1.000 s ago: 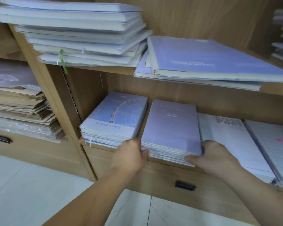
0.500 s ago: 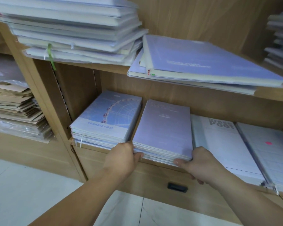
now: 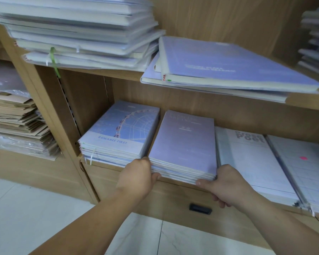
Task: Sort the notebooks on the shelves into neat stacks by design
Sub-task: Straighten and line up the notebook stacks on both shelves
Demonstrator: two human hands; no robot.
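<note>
A stack of lilac notebooks (image 3: 186, 142) lies on the lower shelf (image 3: 175, 180), its front edge at the shelf's lip. My left hand (image 3: 136, 176) grips the stack's front left corner, thumb under the bottom books. My right hand (image 3: 226, 184) holds the front right corner, thumb along the front edge. Left of it sits a stack of blue ferris-wheel "Romance First" notebooks (image 3: 122, 129). To the right lie white "Prose Poet" notebooks (image 3: 247, 159) and grid-covered ones with a pink sticker (image 3: 306, 166).
On the upper shelf (image 3: 103, 71) sit a tall, skewed pile of white notebooks (image 3: 77, 32) and large lilac ones (image 3: 228, 67) overhanging the edge. Brown paper stacks (image 3: 17, 118) fill the left cabinet. A drawer with a black handle (image 3: 200, 208) lies below. Pale floor tiles (image 3: 35, 208) spread underneath.
The view has swung slightly left and closer. Both hands stay on the lilac stack's front corners; the right hand has slid further under the front right corner.
</note>
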